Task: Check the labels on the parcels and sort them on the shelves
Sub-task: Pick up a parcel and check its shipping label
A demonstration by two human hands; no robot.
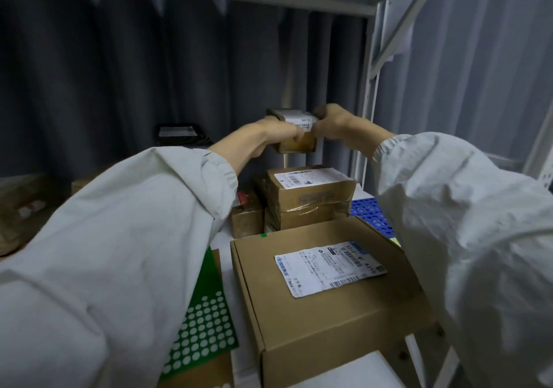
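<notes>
Two hands are in view, the left hand (269, 134) and the right hand (335, 121), each coming out of one of two pale sleeves. Together they hold one small parcel (296, 131) with one white label.

Brown cardboard parcels lying on the shelf, counted where plainly seen: one large flat box (323, 303) nearest, with one label; one taped box (308, 193) behind it, with one label, apparently resting on another box below; one small box (247, 218) beside that; one dark packet (179, 134) at the back. More cartons at the shelf's left edge are too dim to count.

One green dotted sheet (206, 321) and one blue perforated sheet (371, 214) are visible.
</notes>
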